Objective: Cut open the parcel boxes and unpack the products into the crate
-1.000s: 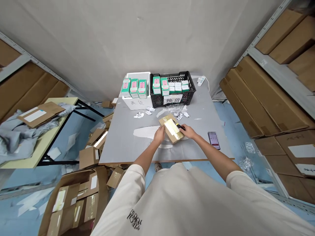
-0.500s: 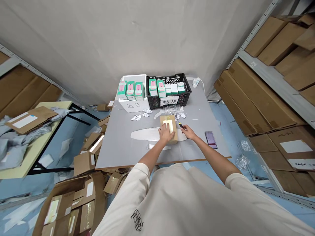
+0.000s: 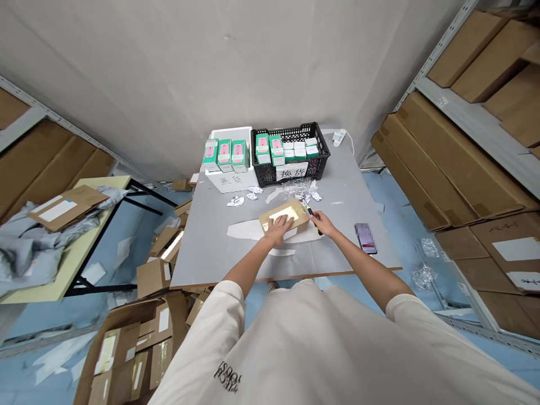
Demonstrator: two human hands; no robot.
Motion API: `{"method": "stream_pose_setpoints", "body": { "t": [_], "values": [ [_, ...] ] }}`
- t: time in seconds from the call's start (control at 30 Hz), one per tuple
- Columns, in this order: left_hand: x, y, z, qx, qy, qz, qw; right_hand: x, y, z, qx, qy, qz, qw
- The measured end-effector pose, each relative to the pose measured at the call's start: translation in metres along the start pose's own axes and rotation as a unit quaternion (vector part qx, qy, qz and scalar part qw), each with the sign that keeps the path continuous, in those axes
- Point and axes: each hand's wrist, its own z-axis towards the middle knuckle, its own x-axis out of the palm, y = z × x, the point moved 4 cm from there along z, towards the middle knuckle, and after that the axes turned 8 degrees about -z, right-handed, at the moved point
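Observation:
A taped brown cardboard box with a pale, shiny label on top lies at an angle on the grey table. My left hand rests on its near left part, fingers spread over the top face. At the box's right end, my right hand is closed round a black-and-yellow utility knife. The knife's tip points away from me, close to the box's right end; whether it touches the cardboard I cannot tell. White paper-like strips lie under and beside the box.
Behind stand a white bin and a black crate, both holding green-and-white boxes. Crumpled paper scraps and clear plastic wrap lie before them. A phone is at right. An open carton of boxes stands at lower left.
The cardboard box has turned from pointing away from me to lying nearly sideways. My left hand has moved slightly left and down with it. My right hand still holds the utility knife.

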Motion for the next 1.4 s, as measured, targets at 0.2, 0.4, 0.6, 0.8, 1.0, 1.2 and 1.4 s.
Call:
{"method": "stream_pose_setpoints", "body": {
  "t": [0.2, 0.4, 0.6, 0.8, 1.0, 1.2, 1.4],
  "values": [
    [-0.008, 0.013, -0.012, 0.012, -0.042, -0.011, 0.999, 0.036, 0.006, -0.018, 0.033, 0.099, 0.107, 0.989],
    [-0.001, -0.007, -0.003, 0.007, -0.073, -0.005, 0.997, 0.034, 0.002, -0.029, 0.072, 0.181, 0.109, 0.975],
    [0.0, -0.009, 0.002, -0.002, -0.053, 0.012, 0.999, -0.01, -0.006, -0.023, 0.004, 0.168, -0.027, 0.985],
    [0.002, -0.011, -0.001, -0.024, -0.069, 0.014, 0.997, -0.037, 0.006, -0.015, -0.111, 0.218, -0.208, 0.947],
    [0.003, -0.011, -0.006, -0.019, -0.072, 0.011, 0.997, -0.035, 0.035, 0.005, -0.209, 0.196, -0.45, 0.846],
    [0.006, -0.01, -0.007, -0.014, -0.084, 0.009, 0.996, -0.017, 0.048, 0.021, -0.192, 0.234, -0.484, 0.821],
    [0.01, -0.005, -0.004, -0.012, -0.089, 0.006, 0.996, -0.015, 0.015, 0.002, -0.07, 0.355, -0.267, 0.893]
  ]
}}
